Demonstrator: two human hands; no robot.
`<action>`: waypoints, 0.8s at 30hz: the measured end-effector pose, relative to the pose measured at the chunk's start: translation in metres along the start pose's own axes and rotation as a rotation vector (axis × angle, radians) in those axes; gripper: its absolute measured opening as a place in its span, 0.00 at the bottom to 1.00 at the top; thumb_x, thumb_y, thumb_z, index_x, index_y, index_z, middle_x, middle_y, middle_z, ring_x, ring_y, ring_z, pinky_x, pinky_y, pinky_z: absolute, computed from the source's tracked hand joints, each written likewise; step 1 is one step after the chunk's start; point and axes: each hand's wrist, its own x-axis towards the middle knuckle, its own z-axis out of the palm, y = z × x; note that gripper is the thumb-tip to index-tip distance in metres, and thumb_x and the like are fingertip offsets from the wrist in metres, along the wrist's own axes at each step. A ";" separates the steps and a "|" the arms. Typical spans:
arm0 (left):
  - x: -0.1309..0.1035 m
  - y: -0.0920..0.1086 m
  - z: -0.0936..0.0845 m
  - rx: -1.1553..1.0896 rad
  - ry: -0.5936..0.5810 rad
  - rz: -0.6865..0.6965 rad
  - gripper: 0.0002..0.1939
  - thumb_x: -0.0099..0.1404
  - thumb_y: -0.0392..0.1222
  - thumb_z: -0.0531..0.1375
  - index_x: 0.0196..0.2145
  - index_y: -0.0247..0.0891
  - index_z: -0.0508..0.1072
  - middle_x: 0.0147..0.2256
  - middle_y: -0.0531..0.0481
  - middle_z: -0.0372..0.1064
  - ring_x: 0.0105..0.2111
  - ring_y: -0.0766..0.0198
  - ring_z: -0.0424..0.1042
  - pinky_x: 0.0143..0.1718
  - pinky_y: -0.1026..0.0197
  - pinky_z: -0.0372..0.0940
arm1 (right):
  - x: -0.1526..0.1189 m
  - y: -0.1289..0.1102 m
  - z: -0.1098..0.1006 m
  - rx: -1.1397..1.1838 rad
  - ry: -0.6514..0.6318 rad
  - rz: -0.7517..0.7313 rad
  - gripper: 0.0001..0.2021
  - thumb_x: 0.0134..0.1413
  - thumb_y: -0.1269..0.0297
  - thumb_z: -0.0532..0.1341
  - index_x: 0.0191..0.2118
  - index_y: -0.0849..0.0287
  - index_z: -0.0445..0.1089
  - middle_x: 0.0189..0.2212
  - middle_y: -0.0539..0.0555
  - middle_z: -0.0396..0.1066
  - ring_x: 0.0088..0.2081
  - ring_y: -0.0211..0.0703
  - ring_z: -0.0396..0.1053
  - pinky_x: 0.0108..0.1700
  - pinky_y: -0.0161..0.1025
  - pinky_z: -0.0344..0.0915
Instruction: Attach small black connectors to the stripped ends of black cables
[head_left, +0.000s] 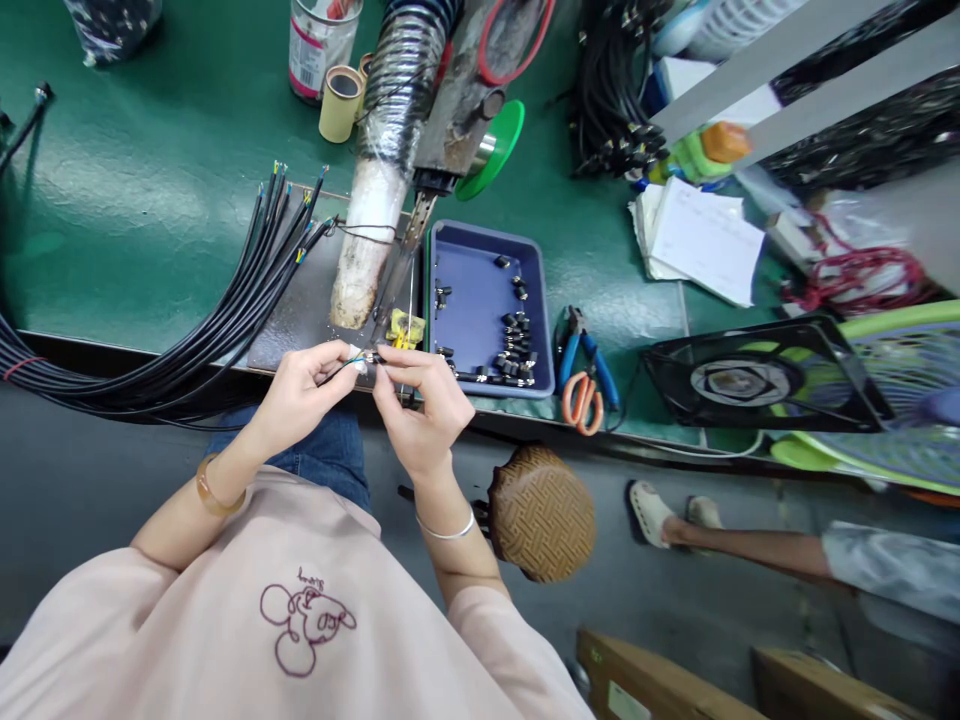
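Note:
At the table's front edge my two hands meet, fingertips nearly touching. My left hand point(311, 385) pinches the end of a black cable, where thin coloured wires show. Between the fingers of my right hand point(424, 400) is a small metal-and-black connector point(373, 357), partly covered by the fingertips. A bundle of black cables point(202, 365) with stripped, coloured ends curves in from the left. Just beyond my hands are a yellow sponge-like piece point(406, 328) and the tip of a soldering tool. Right of them, a blue-grey tray point(480, 275) holds several small black connectors.
A foil-wrapped duct point(375, 150) hangs over the work plate. Blue-handled pliers point(598, 365) and orange-handled scissors point(582, 402) lie right of the tray, near a black fan point(765, 375). A woven stool point(541, 512) and another person's legs point(750, 543) are below right.

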 end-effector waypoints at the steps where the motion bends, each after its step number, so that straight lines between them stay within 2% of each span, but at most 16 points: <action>1: 0.001 0.000 0.000 0.011 0.005 0.005 0.11 0.66 0.43 0.57 0.28 0.35 0.69 0.22 0.57 0.53 0.23 0.71 0.51 0.24 0.66 0.49 | 0.001 0.000 0.000 -0.003 -0.004 0.004 0.08 0.57 0.76 0.64 0.34 0.54 0.69 0.37 0.53 0.80 0.37 0.41 0.79 0.39 0.40 0.77; 13: 0.009 -0.003 0.001 0.134 0.077 0.087 0.09 0.65 0.41 0.58 0.32 0.34 0.74 0.22 0.56 0.59 0.23 0.71 0.55 0.25 0.67 0.54 | 0.008 0.005 0.005 -0.001 0.026 0.004 0.07 0.57 0.75 0.66 0.34 0.55 0.72 0.36 0.52 0.80 0.37 0.40 0.79 0.40 0.39 0.77; 24: 0.009 -0.001 -0.001 0.096 0.059 0.023 0.09 0.65 0.42 0.59 0.34 0.33 0.75 0.22 0.55 0.61 0.22 0.71 0.57 0.25 0.68 0.56 | 0.005 0.003 0.004 0.025 0.019 -0.006 0.09 0.55 0.76 0.65 0.33 0.54 0.69 0.39 0.54 0.80 0.39 0.41 0.79 0.39 0.37 0.79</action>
